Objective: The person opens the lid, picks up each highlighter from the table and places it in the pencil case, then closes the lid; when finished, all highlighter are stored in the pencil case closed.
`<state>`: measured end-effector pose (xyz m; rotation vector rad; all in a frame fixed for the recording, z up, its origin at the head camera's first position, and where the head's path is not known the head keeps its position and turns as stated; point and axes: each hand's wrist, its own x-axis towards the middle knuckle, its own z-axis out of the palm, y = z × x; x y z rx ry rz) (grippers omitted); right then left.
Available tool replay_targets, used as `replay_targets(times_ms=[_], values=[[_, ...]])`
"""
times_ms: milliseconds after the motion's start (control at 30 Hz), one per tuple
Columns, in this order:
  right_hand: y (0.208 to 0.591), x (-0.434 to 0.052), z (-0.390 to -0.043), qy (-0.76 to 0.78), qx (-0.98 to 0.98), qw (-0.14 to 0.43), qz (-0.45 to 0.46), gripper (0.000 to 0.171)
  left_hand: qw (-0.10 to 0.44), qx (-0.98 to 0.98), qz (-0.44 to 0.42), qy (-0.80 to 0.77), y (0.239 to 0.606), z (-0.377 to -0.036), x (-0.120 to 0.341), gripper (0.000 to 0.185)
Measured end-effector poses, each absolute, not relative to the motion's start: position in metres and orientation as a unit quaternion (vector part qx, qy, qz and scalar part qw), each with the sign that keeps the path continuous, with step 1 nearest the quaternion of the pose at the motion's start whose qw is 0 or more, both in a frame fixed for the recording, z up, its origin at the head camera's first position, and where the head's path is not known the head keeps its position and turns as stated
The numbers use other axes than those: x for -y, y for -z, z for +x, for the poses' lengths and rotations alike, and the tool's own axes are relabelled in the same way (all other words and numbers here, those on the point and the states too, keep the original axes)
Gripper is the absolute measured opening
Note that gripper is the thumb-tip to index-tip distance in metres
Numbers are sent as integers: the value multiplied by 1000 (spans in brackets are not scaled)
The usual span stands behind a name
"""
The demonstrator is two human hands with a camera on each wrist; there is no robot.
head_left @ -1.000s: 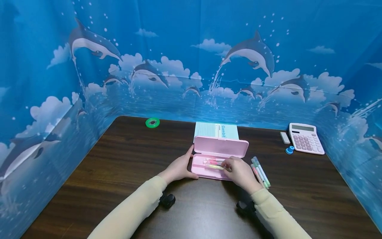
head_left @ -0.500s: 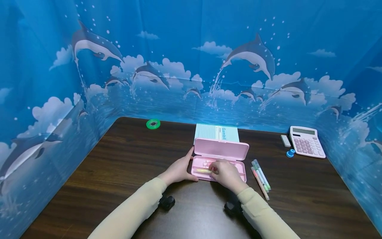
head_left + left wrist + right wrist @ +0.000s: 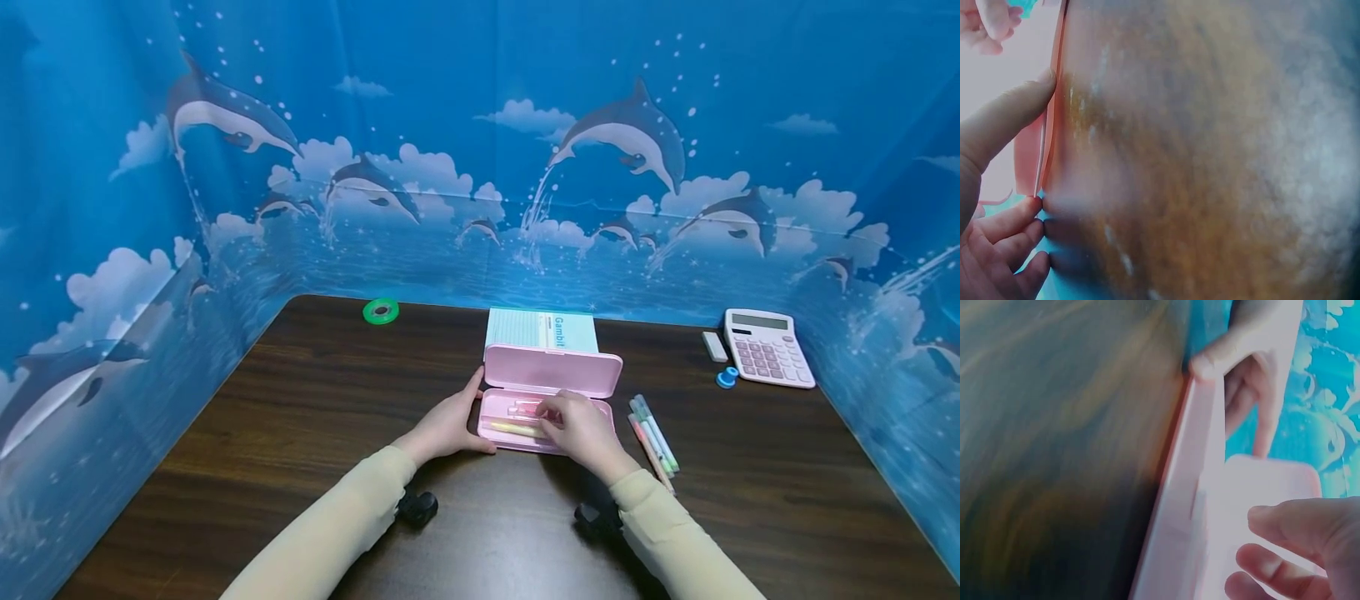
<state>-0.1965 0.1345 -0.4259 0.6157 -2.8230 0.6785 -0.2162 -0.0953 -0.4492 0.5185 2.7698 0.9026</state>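
An open pink pencil case (image 3: 501, 439) lies on the dark wooden table (image 3: 300, 417), its lid (image 3: 552, 371) standing up at the back. A yellow pen (image 3: 513, 428) and pink pens (image 3: 525, 408) lie inside. My left hand (image 3: 450, 421) grips the case's left end, thumb on the front edge (image 3: 1004, 122). My right hand (image 3: 579, 427) hovers over the tray's middle with loosely curled fingers (image 3: 1272, 565); no pen shows between them. Three pens (image 3: 654, 437) lie on the table just right of the case.
A pale teal notebook (image 3: 542, 328) lies behind the case. A green tape roll (image 3: 382, 311) sits far left, a calculator (image 3: 767, 347), white eraser (image 3: 715, 346) and small blue object (image 3: 726, 377) far right. Blue dolphin-print walls enclose three sides.
My right hand carried the yellow pen leftward into the case, laid it along the front, let go and drew back slightly right. The left hand stayed on the case.
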Motion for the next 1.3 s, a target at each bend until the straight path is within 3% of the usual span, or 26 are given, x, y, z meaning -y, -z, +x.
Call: replay_targets(times_ms=[700,1300], values=[[424,-225,-191,-235,963,86,97,10,79,-930,186,-308,449,-219,97,124],[438,-278,-186,-223,974,17,25,19,84,-927,184,-315,450,-219,96,123]])
